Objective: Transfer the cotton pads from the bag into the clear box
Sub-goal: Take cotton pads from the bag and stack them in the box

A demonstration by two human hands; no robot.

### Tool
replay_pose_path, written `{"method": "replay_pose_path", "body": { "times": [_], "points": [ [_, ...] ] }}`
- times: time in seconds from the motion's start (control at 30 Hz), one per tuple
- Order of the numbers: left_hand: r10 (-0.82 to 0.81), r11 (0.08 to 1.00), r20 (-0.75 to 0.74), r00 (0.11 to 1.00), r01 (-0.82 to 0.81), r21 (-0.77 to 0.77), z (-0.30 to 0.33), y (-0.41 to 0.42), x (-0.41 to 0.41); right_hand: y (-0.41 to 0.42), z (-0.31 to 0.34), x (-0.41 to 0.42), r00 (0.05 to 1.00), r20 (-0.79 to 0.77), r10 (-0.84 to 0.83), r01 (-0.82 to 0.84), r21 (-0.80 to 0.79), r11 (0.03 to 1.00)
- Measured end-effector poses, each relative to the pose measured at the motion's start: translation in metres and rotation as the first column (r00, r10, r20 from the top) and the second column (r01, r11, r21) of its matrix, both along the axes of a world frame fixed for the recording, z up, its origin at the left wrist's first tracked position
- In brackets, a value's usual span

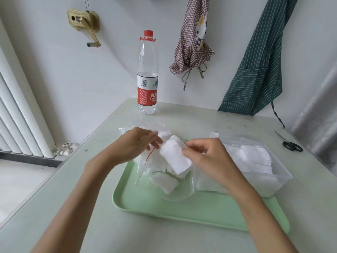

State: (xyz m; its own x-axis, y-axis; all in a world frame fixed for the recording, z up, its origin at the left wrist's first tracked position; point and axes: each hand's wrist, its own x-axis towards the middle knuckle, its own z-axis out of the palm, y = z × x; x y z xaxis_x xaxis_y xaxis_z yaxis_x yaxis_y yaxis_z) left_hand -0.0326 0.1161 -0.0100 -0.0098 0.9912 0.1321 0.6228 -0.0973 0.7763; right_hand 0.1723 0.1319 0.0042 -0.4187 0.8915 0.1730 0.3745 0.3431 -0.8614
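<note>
Pale table point(73, 207) against white wall; green tray point(182, 212) carries bag point(155, 172) and clear box point(273, 181). Right hand point(206, 157) pinches cotton pads point(176, 157) above bag; left hand point(135, 143) grips bag mouth

The only readable text stood on the water bottle point(147, 73), far beyond the left hand point(135, 143). Its red label point(147, 96) showed white Chinese characters "农夫" and below them the letters "NONGF", cut off by the curve. A barcode sat on the white band above, too small to read.
</note>
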Motion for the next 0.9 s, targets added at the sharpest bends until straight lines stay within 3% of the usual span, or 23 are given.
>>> {"method": "replay_pose_path", "body": {
  "times": [0.07, 0.17, 0.27, 0.43, 0.57, 0.73, 0.9],
  "points": [
    [0.032, 0.999, 0.185, 0.982, -0.025, -0.038, 0.014, -0.005, 0.009, 0.004, 0.002, 0.006, 0.994, -0.102, 0.039, -0.060, -0.211, 0.976],
    [-0.059, 0.989, 0.186, 0.981, 0.083, -0.123, 0.027, -0.015, 0.019, 0.008, 0.005, 0.010, 0.983, -0.178, 0.047, -0.107, -0.343, 0.933],
    [-0.134, 0.987, 0.165, 0.977, 0.147, -0.068, 0.028, -0.018, 0.027, 0.010, 0.007, 0.012, 0.982, -0.176, 0.065, -0.120, -0.324, 0.938],
    [0.019, 0.993, 0.308, 0.951, -0.053, 0.103, 0.028, -0.010, 0.050, 0.013, 0.016, 0.023, 0.952, -0.286, 0.111, -0.192, -0.274, 0.942],
    [0.102, 0.963, 0.385, 0.917, -0.187, 0.192, 0.032, 0.010, 0.083, 0.028, 0.019, 0.036, 0.955, -0.291, -0.062, 0.028, -0.117, 0.993],
    [0.224, 0.934, 0.235, 0.946, -0.278, 0.227, 0.027, 0.047, 0.112, 0.048, 0.018, 0.058, 0.866, -0.441, -0.236, 0.198, -0.131, 0.971],
    [0.345, 0.926, -0.134, 0.929, -0.314, 0.211, 0.011, 0.061, 0.122, 0.067, -0.005, 0.067, 0.905, -0.257, -0.340, 0.325, -0.101, 0.940]
  ]
}}
